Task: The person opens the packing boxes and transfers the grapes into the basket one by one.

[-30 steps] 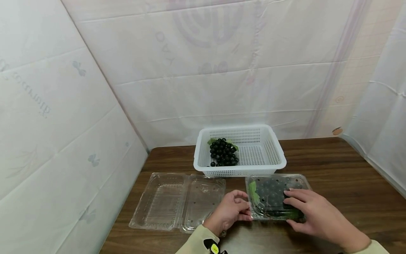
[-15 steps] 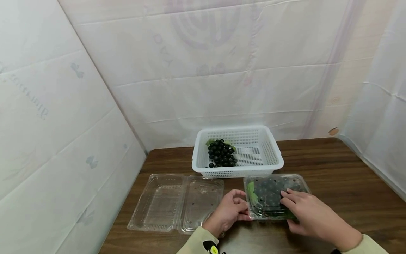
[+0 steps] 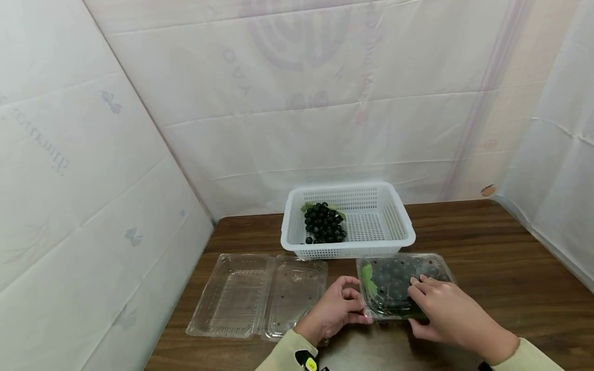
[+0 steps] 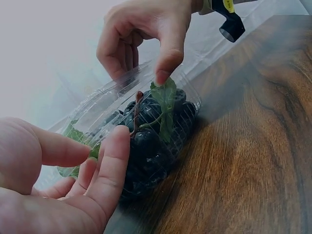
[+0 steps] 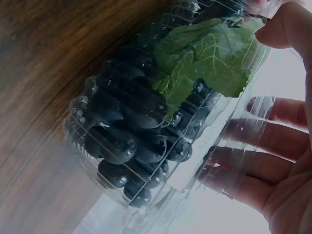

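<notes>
A clear plastic clamshell box (image 3: 394, 309) lies on the table at front right, its lid down over dark grapes (image 5: 117, 146) and a green leaf (image 5: 209, 58). At its left front corner, my left hand (image 3: 336, 309) holds the rim between thumb and fingers. My right hand (image 3: 457, 319) reaches over the front edge: fingers lie on the lid, and the thumb (image 4: 168, 63) is at the rim above a leaf. A brown stem (image 4: 137, 112) shows through the front wall in the left wrist view. The right hand hides the box's right front part.
Behind the box stands a white perforated basket (image 3: 403, 234) with another bunch of dark grapes (image 3: 322, 221) in its left half. To the left, a second clamshell (image 3: 232, 304) lies unfolded on the brown wooden table (image 3: 501, 268). White sheeting (image 3: 287, 144) surrounds the table's back and sides.
My right hand has shifted left along the front edge of the box. The left hand stays at its corner. The box has hardly moved.
</notes>
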Demonstrator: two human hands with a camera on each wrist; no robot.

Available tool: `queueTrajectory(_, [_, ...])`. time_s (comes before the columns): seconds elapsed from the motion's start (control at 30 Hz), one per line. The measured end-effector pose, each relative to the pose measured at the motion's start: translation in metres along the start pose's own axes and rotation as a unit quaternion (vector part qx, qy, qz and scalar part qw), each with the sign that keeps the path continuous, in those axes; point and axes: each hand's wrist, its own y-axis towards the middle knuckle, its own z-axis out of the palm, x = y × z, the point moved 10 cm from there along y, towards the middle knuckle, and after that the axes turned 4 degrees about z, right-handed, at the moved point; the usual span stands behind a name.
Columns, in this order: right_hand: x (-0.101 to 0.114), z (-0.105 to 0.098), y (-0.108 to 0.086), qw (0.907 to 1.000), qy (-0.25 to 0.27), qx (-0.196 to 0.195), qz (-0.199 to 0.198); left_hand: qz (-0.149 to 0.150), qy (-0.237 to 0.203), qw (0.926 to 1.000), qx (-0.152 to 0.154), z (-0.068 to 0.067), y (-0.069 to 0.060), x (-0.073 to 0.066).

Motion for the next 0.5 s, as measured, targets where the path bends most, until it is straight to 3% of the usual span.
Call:
queueTrajectory(0.2, [0.003, 0.002, 0.002, 0.9999, -0.005, 0.009, -0.006, 0.003, 0.011, 0.9999, 0.001, 0.001, -0.001, 0.000])
queueTrajectory(0.5, [0.012, 0.005, 0.010, 0.9990, -0.041, 0.011, -0.016, 0.025, -0.006, 0.9997, -0.006, 0.001, 0.002, 0.002])
